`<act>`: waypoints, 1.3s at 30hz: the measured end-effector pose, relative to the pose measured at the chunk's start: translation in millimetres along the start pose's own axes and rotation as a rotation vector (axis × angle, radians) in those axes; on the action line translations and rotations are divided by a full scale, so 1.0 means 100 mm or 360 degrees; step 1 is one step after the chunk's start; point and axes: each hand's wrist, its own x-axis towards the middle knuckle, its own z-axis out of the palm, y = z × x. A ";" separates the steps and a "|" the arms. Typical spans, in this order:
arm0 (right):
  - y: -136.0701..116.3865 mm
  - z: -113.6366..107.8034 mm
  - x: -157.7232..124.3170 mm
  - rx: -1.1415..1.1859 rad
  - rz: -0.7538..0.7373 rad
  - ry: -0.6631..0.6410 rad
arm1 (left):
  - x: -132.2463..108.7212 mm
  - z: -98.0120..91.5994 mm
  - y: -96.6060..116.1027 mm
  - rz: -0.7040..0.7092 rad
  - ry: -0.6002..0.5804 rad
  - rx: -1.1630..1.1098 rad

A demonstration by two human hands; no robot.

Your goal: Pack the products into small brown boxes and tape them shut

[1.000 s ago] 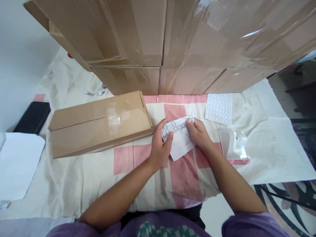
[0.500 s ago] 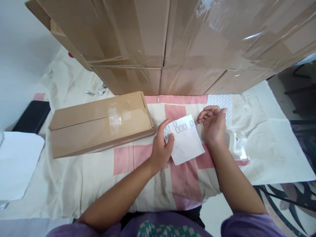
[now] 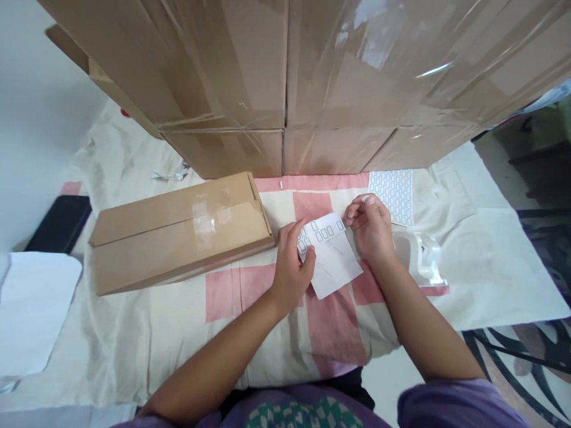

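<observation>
My left hand [image 3: 294, 258] grips the left edge of a white sticker sheet [image 3: 336, 267], thumb on top. Several small blue-outlined labels run along its upper part; the lower part is blank. Just off the sheet's upper right corner is my right hand [image 3: 368, 229], its fingers curled and pinched with the thumb. A small pale spot shows at those fingertips, too small to name. Behind this hand lies a second sheet [image 3: 395, 196], covered with rows of the same outlined labels. A clear-and-white tape dispenser [image 3: 423, 258] sits right of my right wrist.
A long taped cardboard box [image 3: 178, 232] lies to the left. Large stacked cardboard boxes [image 3: 227, 151] form a wall at the back. At far left are a black phone-like object [image 3: 60, 223] and a white sheet [image 3: 38, 309]. Pink-and-cream cloth [image 3: 156, 333] covers the surface.
My right hand has moved left, closer to the sticker sheet, and its fingers have closed into a pinch. My left hand keeps its hold on the sheet. The view has shifted slightly.
</observation>
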 end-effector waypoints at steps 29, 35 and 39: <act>0.02 0.02 -0.21 -0.0615 -0.0613 -0.0717 | -0.04 -0.09 0.10 0.0705 0.0280 0.0161; -0.08 -0.01 -0.19 -0.0909 -0.1207 -0.0766 | -0.08 -0.05 0.12 0.0536 0.0253 0.0010; -0.16 0.05 -0.26 -0.1119 -0.1443 -0.0873 | -0.06 -0.04 0.10 0.0405 0.0266 -0.0165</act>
